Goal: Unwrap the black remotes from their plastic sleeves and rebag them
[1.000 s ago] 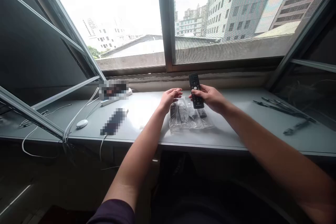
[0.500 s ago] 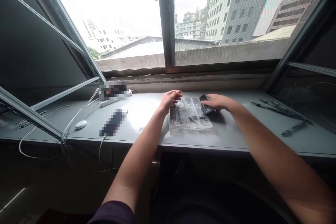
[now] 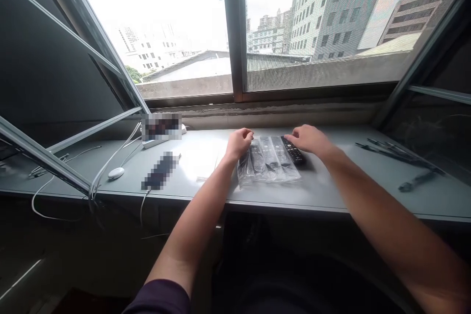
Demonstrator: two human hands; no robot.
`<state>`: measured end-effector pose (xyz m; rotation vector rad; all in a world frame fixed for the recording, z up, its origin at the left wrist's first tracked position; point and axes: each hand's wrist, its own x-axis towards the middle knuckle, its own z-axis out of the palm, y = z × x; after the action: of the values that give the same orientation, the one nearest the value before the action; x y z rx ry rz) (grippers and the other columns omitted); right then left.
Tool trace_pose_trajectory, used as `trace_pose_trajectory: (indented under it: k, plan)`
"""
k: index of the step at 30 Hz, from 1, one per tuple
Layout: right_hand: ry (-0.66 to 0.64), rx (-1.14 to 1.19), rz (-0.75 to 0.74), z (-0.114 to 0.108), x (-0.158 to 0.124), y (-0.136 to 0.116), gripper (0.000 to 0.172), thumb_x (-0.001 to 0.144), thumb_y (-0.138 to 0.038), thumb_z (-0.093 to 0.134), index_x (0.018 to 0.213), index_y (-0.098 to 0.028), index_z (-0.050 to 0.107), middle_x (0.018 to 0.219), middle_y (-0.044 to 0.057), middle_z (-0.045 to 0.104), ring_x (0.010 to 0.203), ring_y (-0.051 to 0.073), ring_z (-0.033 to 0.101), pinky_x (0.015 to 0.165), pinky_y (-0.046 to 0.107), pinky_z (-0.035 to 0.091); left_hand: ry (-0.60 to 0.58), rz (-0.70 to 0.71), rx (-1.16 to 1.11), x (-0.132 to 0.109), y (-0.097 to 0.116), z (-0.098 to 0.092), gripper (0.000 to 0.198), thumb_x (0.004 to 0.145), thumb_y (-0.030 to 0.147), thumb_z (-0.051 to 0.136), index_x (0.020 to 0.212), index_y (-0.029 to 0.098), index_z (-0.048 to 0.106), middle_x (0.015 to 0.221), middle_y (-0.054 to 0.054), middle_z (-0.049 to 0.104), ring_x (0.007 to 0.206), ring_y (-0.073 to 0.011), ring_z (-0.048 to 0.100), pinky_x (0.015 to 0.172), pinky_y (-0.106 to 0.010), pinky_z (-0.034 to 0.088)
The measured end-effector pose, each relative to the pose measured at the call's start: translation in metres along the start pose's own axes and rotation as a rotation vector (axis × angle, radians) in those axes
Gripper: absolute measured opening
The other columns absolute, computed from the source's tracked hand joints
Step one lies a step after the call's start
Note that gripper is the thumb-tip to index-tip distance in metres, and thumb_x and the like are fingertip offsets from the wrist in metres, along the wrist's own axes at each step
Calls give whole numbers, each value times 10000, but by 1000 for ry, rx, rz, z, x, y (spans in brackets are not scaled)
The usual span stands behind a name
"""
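Several dark remote controls in clear plastic sleeves (image 3: 270, 159) lie side by side on the grey desk (image 3: 331, 186). At the far left corner of the sleeves, my left hand (image 3: 238, 143) has its fingers curled and pressed together. Whatever is between those fingertips is hidden. A bare black remote control (image 3: 293, 150) with small buttons lies along the right edge of the sleeves. My right hand (image 3: 308, 138) has its thumb and fingers closed at the far end of this remote, leaving most of the buttons in view.
A phone-like blurred object (image 3: 160, 171) with a white cable lies to the left. Behind it stands a white power strip (image 3: 162, 140), near a round white device (image 3: 116, 173). Dark cables (image 3: 397, 154) lie at the right. Metal frames slant on both sides, and a window is behind.
My right hand has shifted from the side of the bare remote to its far end, uncovering its buttons. My left fingers have drawn closer together and lowered at the sleeves' corner.
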<state>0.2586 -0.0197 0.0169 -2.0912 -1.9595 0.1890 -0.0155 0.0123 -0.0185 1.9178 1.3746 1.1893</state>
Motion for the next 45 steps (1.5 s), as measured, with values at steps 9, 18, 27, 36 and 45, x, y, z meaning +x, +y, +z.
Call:
trace_pose_trajectory:
  k: [9,18,27,36,45]
  plan:
    - [16,-14,-302,33,4,-11,308,1003,-475,707,833,-221,668,1141,146,710,1143,347,681,963,395,545,-47,88,377,-3,-3,2,264,1001,357,688,1147,224,864,1300,-110,784,1317,-308,664,1189,-415,496]
    - [75,-30,-238,55,10,-9,316,1077,-462,568,913,-209,663,1265,180,649,1256,401,600,1066,491,517,-131,34,430,-5,-1,6,327,1005,426,670,1214,250,849,1381,-96,760,1343,-315,666,1190,-427,487]
    - [45,-36,-220,52,8,-13,353,1109,-453,498,973,-191,691,1393,194,619,1333,411,556,1102,492,505,-164,28,402,-4,0,5,356,1003,428,645,1223,232,843,1368,-106,762,1312,-311,689,1152,-397,505]
    - [-13,-30,-216,57,12,-10,402,1124,-434,457,1124,-175,764,1514,212,542,1423,446,485,1191,534,436,-165,35,395,-4,-3,5,358,1005,423,638,1216,213,837,1370,-117,768,1303,-292,689,1143,-375,491]
    - [54,-18,-307,47,11,-14,274,1068,-370,561,967,-186,738,1253,179,714,1249,392,603,1086,473,503,-159,41,381,-4,-3,5,347,1006,410,634,1203,212,840,1341,-119,777,1283,-287,700,1138,-374,498]
